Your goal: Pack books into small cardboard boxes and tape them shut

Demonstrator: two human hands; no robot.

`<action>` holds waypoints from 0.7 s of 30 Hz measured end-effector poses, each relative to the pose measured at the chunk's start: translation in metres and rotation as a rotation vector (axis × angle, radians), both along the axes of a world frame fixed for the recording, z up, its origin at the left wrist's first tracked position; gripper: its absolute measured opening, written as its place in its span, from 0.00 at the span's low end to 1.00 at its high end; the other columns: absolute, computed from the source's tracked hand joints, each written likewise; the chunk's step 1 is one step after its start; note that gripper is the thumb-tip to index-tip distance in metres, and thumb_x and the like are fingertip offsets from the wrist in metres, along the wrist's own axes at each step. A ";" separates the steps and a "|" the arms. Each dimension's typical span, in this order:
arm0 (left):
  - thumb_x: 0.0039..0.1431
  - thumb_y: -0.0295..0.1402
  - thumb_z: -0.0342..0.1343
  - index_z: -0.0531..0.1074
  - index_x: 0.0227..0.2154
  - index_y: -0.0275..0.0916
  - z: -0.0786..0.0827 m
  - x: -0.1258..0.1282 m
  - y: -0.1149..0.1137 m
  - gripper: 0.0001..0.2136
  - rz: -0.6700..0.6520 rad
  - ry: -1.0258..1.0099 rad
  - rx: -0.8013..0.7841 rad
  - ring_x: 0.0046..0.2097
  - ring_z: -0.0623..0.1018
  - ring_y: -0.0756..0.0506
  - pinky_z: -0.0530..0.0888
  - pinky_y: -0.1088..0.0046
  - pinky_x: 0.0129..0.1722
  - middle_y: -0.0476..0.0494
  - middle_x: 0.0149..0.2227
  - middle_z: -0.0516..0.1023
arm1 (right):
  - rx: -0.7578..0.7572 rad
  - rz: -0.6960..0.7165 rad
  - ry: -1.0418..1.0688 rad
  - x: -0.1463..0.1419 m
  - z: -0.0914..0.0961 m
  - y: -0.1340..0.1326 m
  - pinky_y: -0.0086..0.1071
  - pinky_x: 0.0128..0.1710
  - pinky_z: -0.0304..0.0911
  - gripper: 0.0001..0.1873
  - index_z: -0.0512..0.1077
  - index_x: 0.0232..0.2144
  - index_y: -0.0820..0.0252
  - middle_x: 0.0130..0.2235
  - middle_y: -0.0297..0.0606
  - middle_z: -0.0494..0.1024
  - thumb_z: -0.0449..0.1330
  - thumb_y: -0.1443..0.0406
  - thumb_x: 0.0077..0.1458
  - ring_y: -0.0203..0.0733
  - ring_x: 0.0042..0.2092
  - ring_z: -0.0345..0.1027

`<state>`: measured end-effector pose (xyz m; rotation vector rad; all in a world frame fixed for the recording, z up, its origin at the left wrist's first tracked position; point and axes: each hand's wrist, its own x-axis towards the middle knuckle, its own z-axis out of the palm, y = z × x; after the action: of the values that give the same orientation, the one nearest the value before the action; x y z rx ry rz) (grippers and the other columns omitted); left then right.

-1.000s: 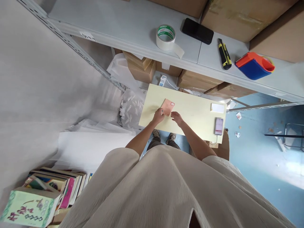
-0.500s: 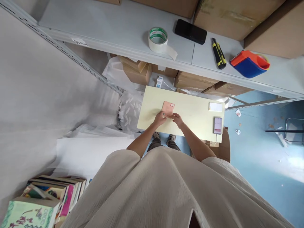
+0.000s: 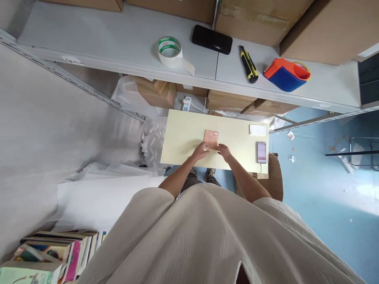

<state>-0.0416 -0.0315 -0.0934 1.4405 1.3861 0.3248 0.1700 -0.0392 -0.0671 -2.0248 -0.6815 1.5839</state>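
Observation:
A thin pink book [image 3: 211, 138] is in front of me over the pale yellow table [image 3: 180, 134]. A small red-outlined label shows at its upper right corner and a barcode at its lower left. My left hand [image 3: 201, 151] grips the lower left corner, thumb near the barcode. On the other side, my right hand [image 3: 224, 151] has its fingers closed at the lower right corner. The undersides of the fingers are hidden.
At the table's right end lie a phone [image 3: 261, 152] with a cable and a white box [image 3: 257, 129]. The grey shelf ahead holds a tape roll [image 3: 170, 53], a black phone [image 3: 211, 39], a utility knife [image 3: 248, 64] and a tape dispenser [image 3: 287, 75]. Books [image 3: 71, 252] are stacked at lower left.
The view has shifted, so the shelf items appear further left. The book looks straighter and both hands remain at its lower edge, with the barcode now showing beside the left thumb.

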 end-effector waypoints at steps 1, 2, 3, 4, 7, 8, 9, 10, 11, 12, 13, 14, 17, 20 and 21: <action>0.60 0.30 0.66 0.74 0.69 0.44 0.001 0.003 0.000 0.33 -0.005 -0.001 -0.007 0.74 0.76 0.31 0.73 0.50 0.74 0.34 0.73 0.78 | -0.009 -0.014 0.004 0.004 0.000 -0.001 0.42 0.50 0.73 0.26 0.78 0.46 0.51 0.49 0.45 0.86 0.71 0.53 0.44 0.52 0.53 0.80; 0.60 0.31 0.67 0.74 0.69 0.44 0.002 0.005 -0.001 0.32 -0.011 -0.003 -0.016 0.73 0.77 0.31 0.73 0.51 0.74 0.34 0.72 0.78 | -0.019 -0.030 0.005 0.008 0.001 -0.002 0.42 0.50 0.74 0.25 0.78 0.47 0.51 0.48 0.45 0.86 0.71 0.54 0.44 0.52 0.53 0.81; 0.60 0.31 0.67 0.75 0.68 0.44 0.002 0.007 -0.001 0.31 -0.017 -0.005 -0.028 0.73 0.78 0.31 0.74 0.52 0.73 0.35 0.71 0.80 | -0.028 -0.047 0.003 0.012 0.002 -0.002 0.41 0.49 0.74 0.24 0.79 0.46 0.52 0.48 0.45 0.86 0.71 0.55 0.45 0.52 0.53 0.81; 0.61 0.32 0.67 0.76 0.68 0.45 0.003 0.009 -0.001 0.31 -0.023 -0.010 -0.044 0.72 0.79 0.31 0.75 0.53 0.72 0.35 0.70 0.81 | -0.038 -0.061 0.000 0.015 0.003 -0.002 0.41 0.49 0.74 0.23 0.79 0.45 0.52 0.47 0.45 0.87 0.71 0.56 0.45 0.52 0.53 0.82; 0.62 0.34 0.67 0.76 0.67 0.45 0.003 0.014 -0.001 0.29 -0.015 -0.052 -0.104 0.71 0.80 0.31 0.78 0.55 0.68 0.34 0.70 0.81 | -0.055 -0.075 -0.003 0.021 0.009 -0.001 0.40 0.47 0.73 0.18 0.79 0.41 0.53 0.43 0.44 0.86 0.71 0.57 0.47 0.50 0.49 0.82; 0.63 0.35 0.68 0.76 0.67 0.44 0.003 0.016 -0.001 0.29 -0.001 -0.076 -0.125 0.70 0.81 0.32 0.79 0.55 0.67 0.33 0.70 0.81 | -0.051 -0.070 0.005 0.021 0.011 0.000 0.39 0.46 0.72 0.17 0.79 0.40 0.53 0.41 0.42 0.86 0.71 0.56 0.47 0.49 0.47 0.82; 0.63 0.36 0.68 0.77 0.66 0.43 0.003 0.018 -0.001 0.28 0.017 -0.101 -0.142 0.70 0.81 0.32 0.79 0.56 0.66 0.33 0.69 0.81 | -0.041 -0.060 0.015 0.021 0.014 0.001 0.39 0.46 0.72 0.16 0.79 0.39 0.53 0.39 0.41 0.85 0.71 0.55 0.48 0.48 0.45 0.81; 0.63 0.36 0.69 0.78 0.65 0.43 0.004 0.020 -0.001 0.27 0.034 -0.121 -0.152 0.69 0.82 0.33 0.80 0.57 0.66 0.32 0.68 0.82 | -0.028 -0.046 0.022 0.019 0.016 0.003 0.38 0.45 0.72 0.16 0.79 0.37 0.53 0.37 0.40 0.85 0.71 0.54 0.48 0.47 0.43 0.80; 0.64 0.37 0.69 0.79 0.63 0.42 0.005 0.022 -0.001 0.25 0.050 -0.132 -0.151 0.67 0.84 0.33 0.80 0.57 0.65 0.32 0.66 0.84 | -0.013 -0.030 0.026 0.017 0.019 0.004 0.37 0.43 0.72 0.16 0.78 0.36 0.53 0.35 0.39 0.84 0.72 0.52 0.49 0.46 0.41 0.79; 0.64 0.36 0.69 0.80 0.61 0.42 0.006 0.022 -0.001 0.22 0.067 -0.132 -0.138 0.65 0.85 0.34 0.80 0.57 0.65 0.33 0.64 0.85 | 0.004 -0.014 0.030 0.013 0.021 0.006 0.37 0.42 0.71 0.16 0.78 0.35 0.53 0.34 0.38 0.83 0.72 0.51 0.50 0.45 0.39 0.78; 0.66 0.36 0.68 0.81 0.59 0.42 0.008 0.022 0.000 0.19 0.088 -0.121 -0.113 0.63 0.86 0.35 0.80 0.57 0.64 0.34 0.61 0.87 | 0.022 0.001 0.035 0.009 0.024 0.008 0.37 0.41 0.71 0.17 0.78 0.34 0.53 0.34 0.38 0.82 0.72 0.50 0.50 0.45 0.38 0.77; 0.67 0.35 0.66 0.82 0.56 0.43 0.010 0.020 0.001 0.16 0.115 -0.103 -0.081 0.61 0.86 0.36 0.80 0.57 0.64 0.35 0.58 0.88 | 0.036 0.015 0.041 0.004 0.026 0.010 0.36 0.40 0.70 0.17 0.78 0.34 0.53 0.34 0.38 0.82 0.72 0.49 0.51 0.44 0.38 0.76; 0.72 0.32 0.58 0.82 0.51 0.43 0.014 0.007 0.004 0.11 0.235 -0.037 -0.012 0.58 0.86 0.39 0.81 0.60 0.62 0.39 0.54 0.89 | 0.063 0.047 0.083 -0.014 0.032 0.016 0.35 0.39 0.69 0.17 0.79 0.36 0.53 0.35 0.37 0.82 0.70 0.49 0.52 0.42 0.37 0.75; 0.75 0.34 0.54 0.80 0.53 0.43 0.013 -0.013 0.008 0.12 0.324 0.018 -0.010 0.55 0.87 0.40 0.82 0.61 0.58 0.39 0.52 0.88 | 0.068 0.075 0.124 -0.029 0.034 0.021 0.35 0.39 0.69 0.17 0.79 0.38 0.53 0.36 0.36 0.83 0.69 0.49 0.53 0.42 0.37 0.75; 0.76 0.35 0.53 0.79 0.56 0.43 0.012 -0.020 0.009 0.13 0.331 0.040 0.010 0.54 0.87 0.40 0.82 0.61 0.57 0.38 0.52 0.88 | 0.067 0.085 0.129 -0.033 0.034 0.022 0.35 0.40 0.69 0.17 0.79 0.38 0.52 0.37 0.37 0.83 0.70 0.49 0.52 0.42 0.37 0.75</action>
<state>-0.0619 -0.0223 -0.0817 1.2276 1.6594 0.5166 0.1373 -0.0177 -0.0334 -1.8500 -0.7701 1.7006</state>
